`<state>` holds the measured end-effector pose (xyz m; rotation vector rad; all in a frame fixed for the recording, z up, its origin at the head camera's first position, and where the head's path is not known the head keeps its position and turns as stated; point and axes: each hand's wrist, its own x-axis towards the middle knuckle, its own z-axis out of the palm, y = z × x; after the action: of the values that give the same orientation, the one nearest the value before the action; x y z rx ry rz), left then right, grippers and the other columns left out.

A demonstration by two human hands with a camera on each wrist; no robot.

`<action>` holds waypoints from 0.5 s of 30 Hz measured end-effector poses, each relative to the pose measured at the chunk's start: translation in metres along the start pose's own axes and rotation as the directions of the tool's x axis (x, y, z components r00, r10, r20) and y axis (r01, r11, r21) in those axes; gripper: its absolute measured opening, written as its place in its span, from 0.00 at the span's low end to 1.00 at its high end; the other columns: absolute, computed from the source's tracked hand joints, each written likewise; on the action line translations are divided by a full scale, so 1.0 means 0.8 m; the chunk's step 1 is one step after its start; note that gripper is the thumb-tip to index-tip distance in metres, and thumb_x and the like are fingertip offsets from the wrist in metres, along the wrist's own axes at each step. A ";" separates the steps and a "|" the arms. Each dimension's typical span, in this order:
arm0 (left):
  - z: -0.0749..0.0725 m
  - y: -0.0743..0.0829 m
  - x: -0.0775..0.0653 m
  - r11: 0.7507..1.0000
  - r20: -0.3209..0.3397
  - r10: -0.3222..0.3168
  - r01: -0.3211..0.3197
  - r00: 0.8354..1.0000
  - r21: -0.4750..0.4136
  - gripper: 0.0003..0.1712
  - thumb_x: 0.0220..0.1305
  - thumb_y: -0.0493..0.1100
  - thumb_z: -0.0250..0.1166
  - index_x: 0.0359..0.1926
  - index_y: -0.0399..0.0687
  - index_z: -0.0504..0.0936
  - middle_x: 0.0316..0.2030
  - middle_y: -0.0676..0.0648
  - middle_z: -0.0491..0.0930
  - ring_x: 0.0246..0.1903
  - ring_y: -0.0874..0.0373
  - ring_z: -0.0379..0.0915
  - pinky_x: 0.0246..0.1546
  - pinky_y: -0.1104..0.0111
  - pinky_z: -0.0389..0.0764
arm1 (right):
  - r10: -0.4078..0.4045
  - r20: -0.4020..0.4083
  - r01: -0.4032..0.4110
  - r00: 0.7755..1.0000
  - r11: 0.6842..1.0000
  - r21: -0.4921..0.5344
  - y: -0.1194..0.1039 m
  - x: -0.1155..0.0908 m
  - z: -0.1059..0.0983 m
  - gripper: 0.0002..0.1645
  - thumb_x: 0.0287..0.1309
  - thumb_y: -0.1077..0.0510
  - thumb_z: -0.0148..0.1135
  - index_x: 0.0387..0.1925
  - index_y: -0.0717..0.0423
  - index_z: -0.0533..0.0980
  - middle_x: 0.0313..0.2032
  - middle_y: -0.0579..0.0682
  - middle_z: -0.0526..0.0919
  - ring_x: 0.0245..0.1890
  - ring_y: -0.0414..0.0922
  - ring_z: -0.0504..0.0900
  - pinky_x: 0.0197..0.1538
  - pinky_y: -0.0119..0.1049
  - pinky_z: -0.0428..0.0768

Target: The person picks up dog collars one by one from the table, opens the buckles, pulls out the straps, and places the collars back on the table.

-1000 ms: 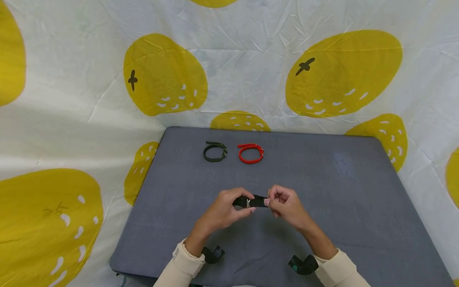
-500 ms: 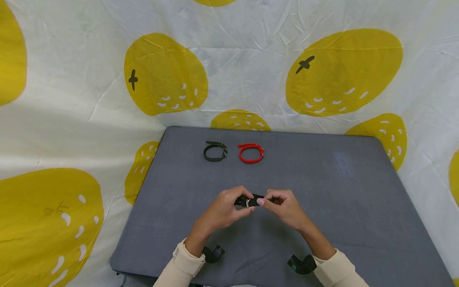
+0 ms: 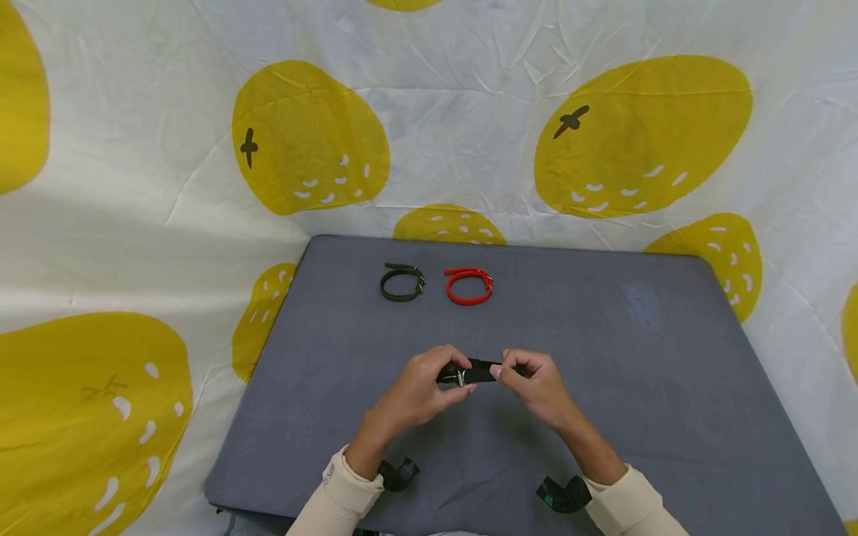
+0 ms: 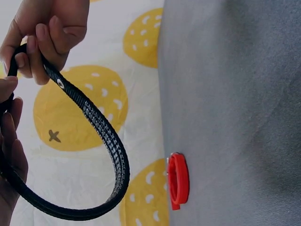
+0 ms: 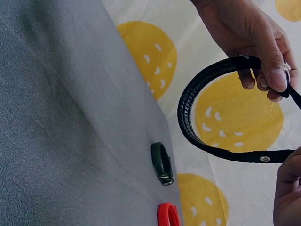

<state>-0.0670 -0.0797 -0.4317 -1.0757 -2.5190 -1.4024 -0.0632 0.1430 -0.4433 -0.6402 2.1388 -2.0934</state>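
Between my hands I hold a black collar (image 3: pixel 482 371) with a metal buckle, above the middle of the table. Its loop hangs below the fingers, and a metal eyelet and a stitched inner face show in the left wrist view. My left hand (image 3: pixel 417 388) grips it beside the buckle, with thumb and fingers on either edge. The strap to the right of the buckle is pinched by my right hand (image 3: pixel 538 381), thumb in front. That hand's curled fingers hide the far end of the strap.
A dark green buckled collar (image 3: pixel 385 289) and a red collar (image 3: pixel 469 301) lie coiled side by side toward the back of the grey-covered table (image 3: pixel 603 335). A white cloth with yellow fruit shapes (image 3: pixel 308 141) hangs behind and to the sides.
My right thumb slid left along the strap toward the buckle, then moved back right. The left hand keeps its grip and has risen slightly. Both other collars stay where they were.
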 end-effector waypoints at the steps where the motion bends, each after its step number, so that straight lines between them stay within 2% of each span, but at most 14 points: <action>1: 0.000 -0.001 0.000 1.000 -0.007 0.001 -0.001 1.000 0.005 0.13 0.56 0.41 0.70 0.41 0.50 0.76 0.34 0.56 0.74 0.29 0.68 0.68 0.29 0.74 0.75 | -0.007 -0.009 0.007 1.000 1.000 0.013 0.001 0.000 -0.001 0.16 0.61 0.70 0.56 0.19 0.56 0.71 0.17 0.48 0.57 0.15 0.44 0.54 0.22 0.39 0.59; 4: 0.000 -0.002 0.000 1.000 -0.033 -0.004 0.005 0.999 0.020 0.13 0.57 0.42 0.69 0.42 0.51 0.76 0.35 0.57 0.74 0.31 0.69 0.67 0.32 0.76 0.73 | -0.021 -0.035 0.023 0.999 0.998 0.060 0.002 0.001 -0.002 0.17 0.60 0.71 0.56 0.17 0.56 0.69 0.15 0.47 0.56 0.13 0.43 0.53 0.19 0.39 0.57; 9: 0.000 -0.003 -0.001 0.999 -0.073 -0.006 0.008 0.997 0.034 0.14 0.57 0.41 0.69 0.43 0.51 0.75 0.36 0.56 0.74 0.35 0.68 0.69 0.36 0.75 0.75 | -0.039 -0.050 0.044 0.998 0.992 0.114 0.002 0.001 -0.004 0.17 0.60 0.72 0.55 0.17 0.60 0.68 0.14 0.46 0.56 0.11 0.42 0.53 0.16 0.38 0.54; 15: 0.000 -0.004 -0.001 0.996 -0.107 0.047 -0.039 0.993 0.078 0.17 0.55 0.39 0.71 0.42 0.49 0.73 0.36 0.54 0.74 0.35 0.66 0.70 0.36 0.76 0.75 | -0.055 -0.063 0.062 0.997 0.990 0.126 0.001 -0.001 -0.003 0.17 0.63 0.71 0.52 0.18 0.60 0.66 0.13 0.46 0.59 0.11 0.42 0.57 0.16 0.38 0.57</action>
<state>-0.0684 -0.0816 -0.4346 -1.0052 -2.4366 -1.3064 -0.0637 0.1457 -0.4443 -0.6423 2.0171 -2.2857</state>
